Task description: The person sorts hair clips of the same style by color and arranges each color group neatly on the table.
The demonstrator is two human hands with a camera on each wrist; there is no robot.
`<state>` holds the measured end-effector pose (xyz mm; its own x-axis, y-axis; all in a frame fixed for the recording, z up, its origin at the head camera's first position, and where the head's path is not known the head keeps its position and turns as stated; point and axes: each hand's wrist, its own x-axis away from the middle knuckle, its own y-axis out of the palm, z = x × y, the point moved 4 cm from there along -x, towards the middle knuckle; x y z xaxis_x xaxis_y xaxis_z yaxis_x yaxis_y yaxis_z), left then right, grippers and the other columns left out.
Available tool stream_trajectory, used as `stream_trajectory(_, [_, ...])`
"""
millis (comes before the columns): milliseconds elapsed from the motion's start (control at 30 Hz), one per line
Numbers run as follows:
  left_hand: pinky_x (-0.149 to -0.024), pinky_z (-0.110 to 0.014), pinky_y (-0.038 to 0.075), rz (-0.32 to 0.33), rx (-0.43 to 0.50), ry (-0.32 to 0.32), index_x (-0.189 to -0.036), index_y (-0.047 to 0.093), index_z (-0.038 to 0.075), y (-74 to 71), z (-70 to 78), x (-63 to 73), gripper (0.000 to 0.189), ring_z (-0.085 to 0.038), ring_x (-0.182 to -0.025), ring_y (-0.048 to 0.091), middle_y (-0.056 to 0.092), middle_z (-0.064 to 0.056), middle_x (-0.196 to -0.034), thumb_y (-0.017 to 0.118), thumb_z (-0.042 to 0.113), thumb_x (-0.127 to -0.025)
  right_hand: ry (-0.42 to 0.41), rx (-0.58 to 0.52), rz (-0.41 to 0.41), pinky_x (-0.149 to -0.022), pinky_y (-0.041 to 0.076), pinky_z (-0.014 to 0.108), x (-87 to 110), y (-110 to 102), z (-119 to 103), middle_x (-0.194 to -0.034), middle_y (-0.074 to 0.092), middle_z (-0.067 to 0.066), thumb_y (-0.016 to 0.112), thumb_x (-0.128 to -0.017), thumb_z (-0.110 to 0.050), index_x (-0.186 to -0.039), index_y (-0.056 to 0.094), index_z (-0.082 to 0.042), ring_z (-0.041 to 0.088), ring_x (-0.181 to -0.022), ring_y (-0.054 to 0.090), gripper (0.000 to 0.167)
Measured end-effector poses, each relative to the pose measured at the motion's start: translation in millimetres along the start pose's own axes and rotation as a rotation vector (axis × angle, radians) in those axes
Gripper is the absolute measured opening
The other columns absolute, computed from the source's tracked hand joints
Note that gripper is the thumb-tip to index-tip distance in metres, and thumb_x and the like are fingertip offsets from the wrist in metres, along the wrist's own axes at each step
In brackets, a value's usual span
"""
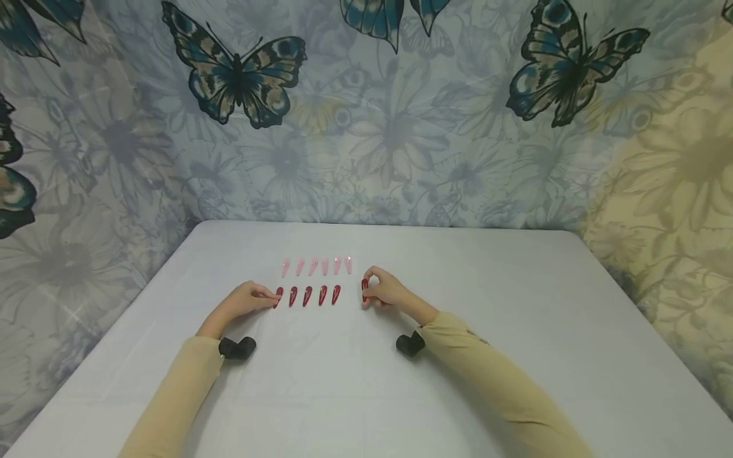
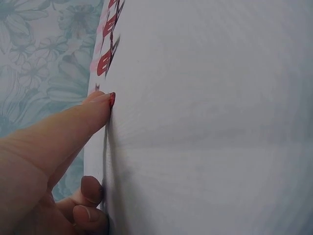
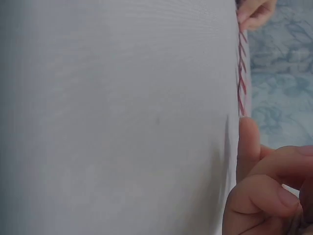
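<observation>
Red snap hair clips [image 1: 307, 295] lie in a slanting row on the white table. At the row's left end, my left hand [image 1: 243, 301] pinches the leftmost red hair clip [image 1: 279, 292] between thumb and forefinger; only its tip [image 2: 113, 99] shows past the fingers in the left wrist view. To the right of the row, my right hand [image 1: 390, 291] holds another red hair clip [image 1: 364, 284] upright between thumb and curled finger, close over the table. That clip is hidden in the right wrist view, where the fingers [image 3: 264, 200] fill the lower right corner.
Behind the red clips runs a row of several pink hair clips [image 1: 313, 266]. The white table [image 1: 355, 394] reaches back to a wall covering [image 1: 395, 127] with butterflies and flowers. Black wrist cameras [image 1: 237, 348] sit by both sleeve cuffs.
</observation>
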<state>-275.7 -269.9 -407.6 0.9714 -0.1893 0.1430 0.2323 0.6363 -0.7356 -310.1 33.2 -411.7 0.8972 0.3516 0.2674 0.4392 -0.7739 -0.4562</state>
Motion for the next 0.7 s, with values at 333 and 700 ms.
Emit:
stream_trajectory(333, [-0.079, -0.034, 0.046, 0.017, -0.035, 0.012, -0.103, 0.074, -0.002, 1.4, -2.9, -1.6, 0.022, -0.021, -0.09, 0.058, 0.07, -0.023, -0.111, 0.069, 0.015, -0.089, -0.076, -0.095, 0.056, -0.04, 0.027, 0.018, -15.9, 12.3, -8.9, -0.05, 0.061, -0.007, 0.067, -0.086, 0.0, -0.103, 0.055, -0.004, 0.005, -0.038, 0.035, 0.021])
stream_trajectory(700, [-0.079, -0.036, 0.045, 0.056, -0.048, 0.009, -0.1, 0.075, 0.0, -0.4, 1.3, 2.8, 0.02, -0.022, -0.088, 0.056, 0.07, -0.023, -0.108, 0.071, 0.016, -0.088, -0.111, -0.065, 0.121, -0.043, 0.028, 0.018, -18.1, 19.6, -6.3, -0.057, 0.047, -0.006, 0.073, -0.081, 0.002, -0.095, 0.058, -0.003, 0.005, -0.044, 0.034, 0.022])
